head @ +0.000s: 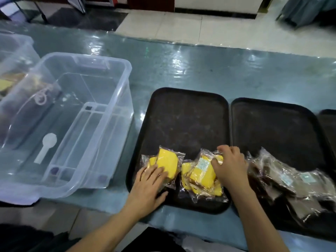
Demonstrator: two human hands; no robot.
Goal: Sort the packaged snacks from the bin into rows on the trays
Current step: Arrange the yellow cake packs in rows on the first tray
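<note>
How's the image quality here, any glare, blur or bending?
Head view: bright glare streaks on the glossy table cover; wide-angle bending curves the table edge; the clear bin looks hazy; brown packs at right are soft and dim; yellow packs are fairly sharp.

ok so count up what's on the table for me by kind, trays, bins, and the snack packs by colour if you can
Black trays: 3, the left tray, the middle tray and a third tray cut off at the right edge.
Clear plastic bins: 2, the near bin and the far-left bin.
Yellow snack packs: overlapping, no exact count.
Brown snack packs: overlapping, no exact count.
Total of trays and bins: 5.
</note>
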